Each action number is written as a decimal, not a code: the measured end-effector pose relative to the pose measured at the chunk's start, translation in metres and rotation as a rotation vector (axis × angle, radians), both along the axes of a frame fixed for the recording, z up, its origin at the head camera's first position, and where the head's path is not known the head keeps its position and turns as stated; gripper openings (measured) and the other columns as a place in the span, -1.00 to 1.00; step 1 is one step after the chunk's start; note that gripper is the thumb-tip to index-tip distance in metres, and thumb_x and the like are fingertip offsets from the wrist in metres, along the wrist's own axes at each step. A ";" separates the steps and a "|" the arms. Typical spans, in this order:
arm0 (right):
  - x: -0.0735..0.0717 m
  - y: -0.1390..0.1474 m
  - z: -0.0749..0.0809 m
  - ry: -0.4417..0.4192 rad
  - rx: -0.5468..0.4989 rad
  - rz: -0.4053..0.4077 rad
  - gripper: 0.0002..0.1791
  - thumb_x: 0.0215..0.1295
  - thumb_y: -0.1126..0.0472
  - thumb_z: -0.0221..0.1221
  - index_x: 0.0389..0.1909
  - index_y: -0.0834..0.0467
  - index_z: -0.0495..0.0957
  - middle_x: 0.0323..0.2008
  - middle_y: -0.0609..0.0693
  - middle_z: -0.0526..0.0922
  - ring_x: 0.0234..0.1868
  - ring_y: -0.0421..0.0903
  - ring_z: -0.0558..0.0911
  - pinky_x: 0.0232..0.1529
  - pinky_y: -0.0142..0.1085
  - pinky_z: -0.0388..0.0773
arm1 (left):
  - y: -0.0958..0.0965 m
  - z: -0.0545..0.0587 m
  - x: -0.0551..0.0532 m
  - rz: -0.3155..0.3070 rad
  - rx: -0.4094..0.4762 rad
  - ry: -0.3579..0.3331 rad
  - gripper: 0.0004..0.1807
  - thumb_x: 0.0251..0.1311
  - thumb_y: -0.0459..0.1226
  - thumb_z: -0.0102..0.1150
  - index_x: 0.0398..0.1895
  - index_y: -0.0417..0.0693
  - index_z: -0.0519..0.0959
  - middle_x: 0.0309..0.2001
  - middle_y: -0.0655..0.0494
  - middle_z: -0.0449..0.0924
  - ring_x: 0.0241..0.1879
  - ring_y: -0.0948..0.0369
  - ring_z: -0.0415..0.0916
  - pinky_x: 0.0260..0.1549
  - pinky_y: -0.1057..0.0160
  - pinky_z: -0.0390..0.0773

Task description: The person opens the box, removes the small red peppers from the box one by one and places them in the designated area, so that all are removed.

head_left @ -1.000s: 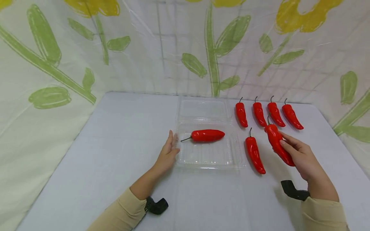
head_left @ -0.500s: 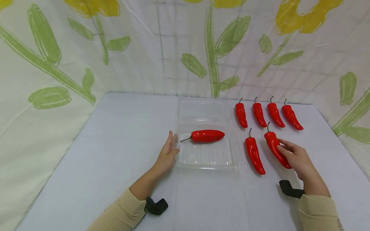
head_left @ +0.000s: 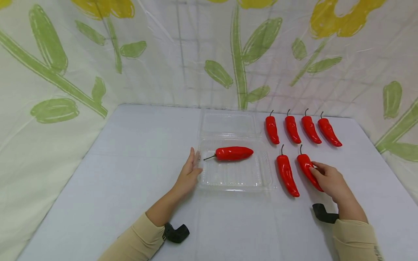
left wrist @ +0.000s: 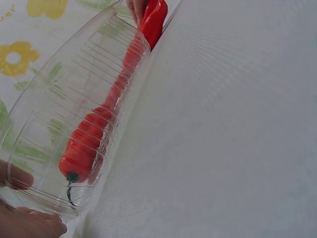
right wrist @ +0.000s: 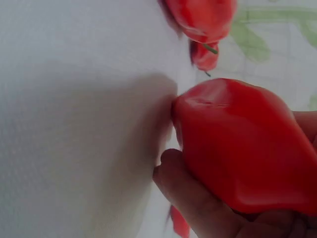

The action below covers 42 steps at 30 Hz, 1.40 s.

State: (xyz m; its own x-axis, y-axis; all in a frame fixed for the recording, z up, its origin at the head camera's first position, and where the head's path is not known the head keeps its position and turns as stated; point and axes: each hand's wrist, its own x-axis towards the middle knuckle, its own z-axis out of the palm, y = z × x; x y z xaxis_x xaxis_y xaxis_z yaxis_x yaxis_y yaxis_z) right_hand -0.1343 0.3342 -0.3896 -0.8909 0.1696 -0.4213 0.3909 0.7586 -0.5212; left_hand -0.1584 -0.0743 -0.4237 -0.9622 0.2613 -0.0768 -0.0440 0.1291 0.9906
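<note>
My right hand (head_left: 333,183) grips a glossy red chili pepper (head_left: 305,163) between thumb and fingers, its green stem pointing to the back. Close up in the right wrist view, this pepper is low over the white table, with a shadow beside it. My left hand (head_left: 185,177) pinches the left rim of a clear plastic clamshell container (head_left: 233,177), whose lid lies folded back. One red chili pepper (head_left: 234,153) lies sideways inside, stem to the left. Fingertips (left wrist: 20,176) and the container's ribbed wall show in the left wrist view.
Just left of the held pepper lies another red pepper (head_left: 287,175). Several more stand in a row along the back right, such as the rightmost red pepper (head_left: 329,132). Behind the white table (head_left: 156,134) hangs a flower-print curtain (head_left: 156,72).
My right hand has lowered toward the table and shifted slightly left with the red pepper in its grip. The left hand and the container have stayed in place.
</note>
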 end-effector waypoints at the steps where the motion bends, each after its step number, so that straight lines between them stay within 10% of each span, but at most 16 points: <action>1: -0.001 -0.001 -0.001 -0.001 0.025 0.005 -0.21 0.38 -0.15 -0.18 0.40 0.34 -0.06 0.20 0.47 0.20 0.10 0.34 0.28 -0.12 0.00 0.60 | 0.000 0.000 0.000 -0.002 0.003 0.002 -0.22 0.22 -0.53 -0.31 0.45 -0.24 -0.38 0.48 -0.16 -0.20 0.48 0.02 -0.30 0.40 -0.02 -0.20; 15: -0.005 -0.010 0.002 0.019 0.150 0.048 -0.34 0.41 0.06 -0.15 0.30 0.49 0.07 0.03 0.47 0.37 -0.14 0.17 0.37 -0.28 -0.24 0.60 | 0.000 0.002 0.000 0.006 0.005 0.009 -0.22 0.22 -0.52 -0.30 0.45 -0.24 -0.38 0.48 -0.15 -0.19 0.48 0.02 -0.28 0.40 -0.02 -0.20; 42: -0.006 -0.017 0.024 0.080 0.145 0.016 -0.20 0.36 -0.15 -0.16 0.40 0.32 -0.06 0.26 0.55 0.09 0.17 0.49 0.20 -0.08 0.21 0.48 | -0.001 0.002 0.002 0.009 0.004 -0.001 -0.23 0.22 -0.52 -0.31 0.45 -0.25 -0.37 0.48 -0.16 -0.20 0.47 0.02 -0.26 0.40 0.00 -0.17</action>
State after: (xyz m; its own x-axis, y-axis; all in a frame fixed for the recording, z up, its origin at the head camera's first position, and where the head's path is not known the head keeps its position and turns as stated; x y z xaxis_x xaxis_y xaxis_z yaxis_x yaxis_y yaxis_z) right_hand -0.1401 0.3176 -0.3659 -0.9237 0.2092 -0.3210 0.3400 0.8337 -0.4352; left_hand -0.1562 -0.0750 -0.4218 -0.9643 0.2532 -0.0770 -0.0464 0.1244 0.9911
